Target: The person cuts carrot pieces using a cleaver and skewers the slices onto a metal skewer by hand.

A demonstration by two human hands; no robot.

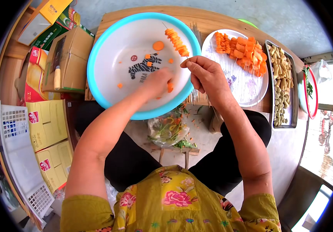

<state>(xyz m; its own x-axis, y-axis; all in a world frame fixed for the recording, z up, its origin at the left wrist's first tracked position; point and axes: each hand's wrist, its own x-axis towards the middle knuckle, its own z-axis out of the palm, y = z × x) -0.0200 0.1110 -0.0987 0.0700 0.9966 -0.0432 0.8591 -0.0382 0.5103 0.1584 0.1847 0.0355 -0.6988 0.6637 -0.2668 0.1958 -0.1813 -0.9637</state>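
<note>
Pinched between the thumb and fingers of my right hand is a thin skewer, just outside the basin's right rim. Spiralled orange carrot slices are threaded on it, and its tip points up and left over the basin. My left hand reaches down inside the white plastic basin with a blue rim, smeared by motion. Right at its fingers lies a carrot piece; I cannot tell if they grip it. A round carrot slice and several small carrot bits rest on the basin's zebra-printed bottom.
On the wooden table, a white plate holds several carrot skewers. Right of it, a metal tray carries rows of other skewered food. Bare skewers lie between basin and plate. Below hangs a plastic bag of scraps. Cartons stand left.
</note>
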